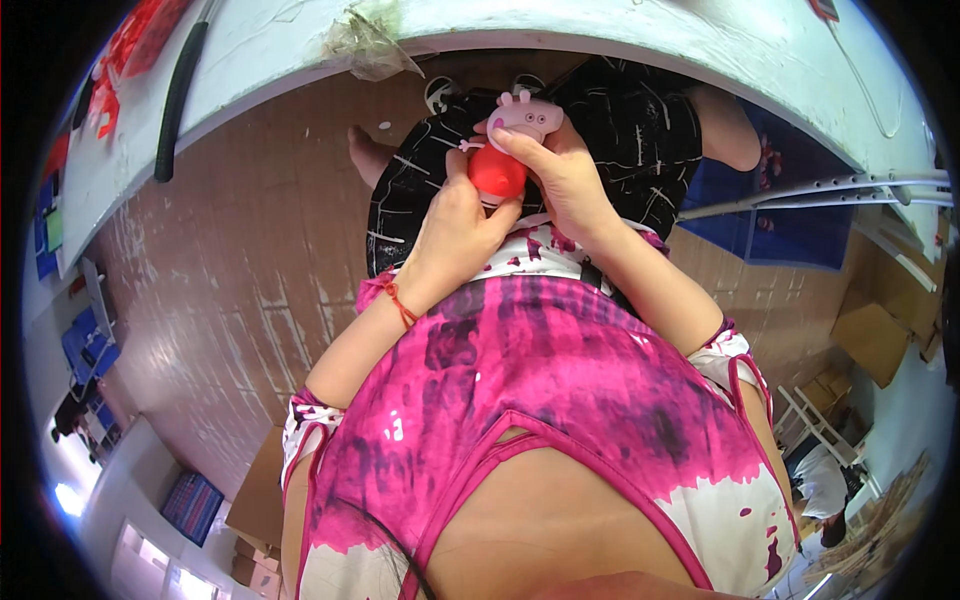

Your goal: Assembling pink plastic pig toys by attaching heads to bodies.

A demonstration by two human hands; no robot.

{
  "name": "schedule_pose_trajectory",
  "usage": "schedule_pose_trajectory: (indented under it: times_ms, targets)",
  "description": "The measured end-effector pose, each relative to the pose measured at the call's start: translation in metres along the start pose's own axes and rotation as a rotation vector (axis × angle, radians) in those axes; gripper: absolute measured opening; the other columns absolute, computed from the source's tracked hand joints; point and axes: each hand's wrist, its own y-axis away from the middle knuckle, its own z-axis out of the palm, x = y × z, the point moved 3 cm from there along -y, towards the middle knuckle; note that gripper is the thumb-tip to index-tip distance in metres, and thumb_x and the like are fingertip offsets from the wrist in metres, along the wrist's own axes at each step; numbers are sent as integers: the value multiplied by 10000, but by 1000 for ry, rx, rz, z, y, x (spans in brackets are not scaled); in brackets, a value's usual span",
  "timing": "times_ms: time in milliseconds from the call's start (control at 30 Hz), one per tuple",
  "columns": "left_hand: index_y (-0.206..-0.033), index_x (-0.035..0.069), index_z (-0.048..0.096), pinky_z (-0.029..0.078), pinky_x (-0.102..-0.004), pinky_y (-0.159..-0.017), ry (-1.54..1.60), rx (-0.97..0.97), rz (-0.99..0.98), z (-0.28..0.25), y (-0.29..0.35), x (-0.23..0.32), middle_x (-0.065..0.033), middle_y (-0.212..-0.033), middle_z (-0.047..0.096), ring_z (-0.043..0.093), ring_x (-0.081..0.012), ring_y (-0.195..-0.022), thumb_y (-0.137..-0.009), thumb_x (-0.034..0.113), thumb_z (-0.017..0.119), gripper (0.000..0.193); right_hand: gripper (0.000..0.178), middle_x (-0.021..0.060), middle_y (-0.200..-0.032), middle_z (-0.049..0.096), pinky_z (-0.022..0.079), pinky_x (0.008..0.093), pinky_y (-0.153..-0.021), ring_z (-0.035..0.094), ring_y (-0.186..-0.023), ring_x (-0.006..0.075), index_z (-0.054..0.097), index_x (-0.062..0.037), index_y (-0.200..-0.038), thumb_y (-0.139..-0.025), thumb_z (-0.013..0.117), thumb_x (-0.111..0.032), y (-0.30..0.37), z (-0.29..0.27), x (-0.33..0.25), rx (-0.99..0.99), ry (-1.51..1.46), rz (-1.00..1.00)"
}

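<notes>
Above my lap I hold a toy pig figure (497,174) with a pink head and a rounded red body. My left hand (455,225) is closed around the lower red body, its thumb near the bottom. Around the head and neck wraps my right hand (575,185), its thumb laid across the front below the snout. The pig's ears and eyes show above the fingers, and one small pink arm sticks out on the left. Part of the body is hidden behind my hands.
A white tabletop (640,25) curves across the far side, bearing a crumpled clear plastic bag (372,45) and a black-handled tool (180,105). At right are a blue bin (800,215), metal bars (815,190) and cardboard boxes (872,340). Another person (822,482) is farther back.
</notes>
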Motion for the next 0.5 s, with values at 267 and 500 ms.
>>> schedule_pose_trajectory:
  times_ms: [267, 500]
  targets:
    - [-1156, -69, 360, 489, -345, -738, 49, 56, 60, 0, -1, -1, -209, -948, 589, 626, -291, -852, -831, 132, 647, 477, 528, 194, -1266, 502, 428, 378, -994, 558, -1114, 262, 334, 9, -1338, -907, 581, -170, -2, -2, -4, 5, -248, 24]
    - [-1123, -76, 329, 512, -435, -686, -35, 97, 16, -1, 3, -6, -292, -873, 591, 618, -438, -813, -801, 163, 646, 511, 623, 183, -1281, 488, 411, 348, -1001, 533, -1142, 224, 298, 36, -1356, -881, 619, -207, -2, 11, -11, 49, 332, -19]
